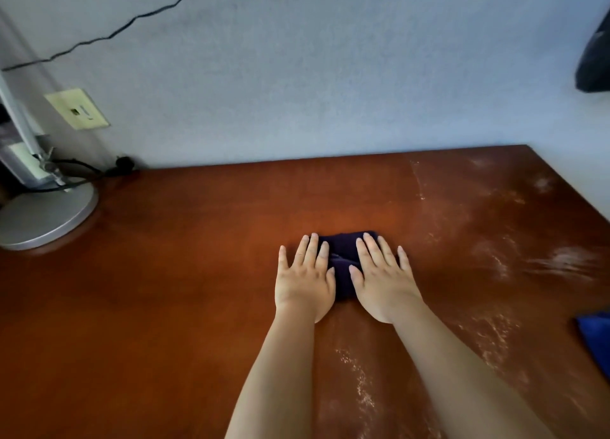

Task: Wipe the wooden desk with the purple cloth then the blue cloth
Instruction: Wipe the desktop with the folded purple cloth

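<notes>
Dust is the main risk here — pale streaks and patches of it lie across the right half of the wooden table (204,273), while the left half looks clean. The purple cloth (343,260) sits bunched small near the table's middle, and both hands press it flat: the left hand (305,282) and the right hand (383,280) lie side by side, fingers straight and spread, neither grip curled round the fabric. Pressed only from above, the cloth could slip out from under the palms on a fast stroke, or merely push the dust ahead and off the right edge. The blue cloth (595,339) waits at the right edge, near the dusty area — a wide sweep could knock it off. A lamp base (43,217) stands far left. No containers are in view.
</notes>
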`<state>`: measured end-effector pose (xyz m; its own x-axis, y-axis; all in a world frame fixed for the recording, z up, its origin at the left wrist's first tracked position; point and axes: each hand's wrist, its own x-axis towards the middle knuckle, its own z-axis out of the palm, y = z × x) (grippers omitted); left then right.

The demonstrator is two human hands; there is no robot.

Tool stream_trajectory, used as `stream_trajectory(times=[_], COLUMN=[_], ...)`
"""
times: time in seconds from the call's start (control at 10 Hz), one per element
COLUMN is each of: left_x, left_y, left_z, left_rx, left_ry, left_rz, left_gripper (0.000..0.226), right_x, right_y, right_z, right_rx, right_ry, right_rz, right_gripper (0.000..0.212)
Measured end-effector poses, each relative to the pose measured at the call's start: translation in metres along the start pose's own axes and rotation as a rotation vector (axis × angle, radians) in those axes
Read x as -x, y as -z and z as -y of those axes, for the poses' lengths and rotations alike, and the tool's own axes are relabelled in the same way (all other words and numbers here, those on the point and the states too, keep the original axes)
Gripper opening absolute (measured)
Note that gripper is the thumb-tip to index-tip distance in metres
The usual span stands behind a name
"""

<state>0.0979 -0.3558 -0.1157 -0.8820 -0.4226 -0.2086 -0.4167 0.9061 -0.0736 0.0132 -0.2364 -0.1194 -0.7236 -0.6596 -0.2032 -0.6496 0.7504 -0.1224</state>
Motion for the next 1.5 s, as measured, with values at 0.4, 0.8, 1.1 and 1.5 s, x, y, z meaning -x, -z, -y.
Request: stream_trajectory(times=[0.4, 0.8, 1.1, 1.5], left_x=[-0.044, 0.04, 0.079, 0.033], left_y=[0.01, -0.008, -0.017, -0.009], left_z=[0.007, 0.0, -0.004, 0.001], left_rx=[0.037, 0.046, 0.049, 0.066], left_ry=[0.029, 0.011, -0.008, 0.033], left_rz=[0.006, 0.026, 0.023, 0.02], left_gripper=[0.056, 0.056, 0.057, 0.056], right_x=[-0.051, 0.037, 0.078, 0.023], right_y=[0.01, -0.007, -0.018, -0.007], right_z=[-0.004, 0.012, 0.019, 0.012], right_rx=[0.017, 0.024, 0.035, 0.036], right_ry=[0.014, -0.022, -0.028, 0.027], right_rz=[-0.013, 0.022, 0.024, 0.022], right_gripper=[0.057, 0.057, 0.058, 0.058])
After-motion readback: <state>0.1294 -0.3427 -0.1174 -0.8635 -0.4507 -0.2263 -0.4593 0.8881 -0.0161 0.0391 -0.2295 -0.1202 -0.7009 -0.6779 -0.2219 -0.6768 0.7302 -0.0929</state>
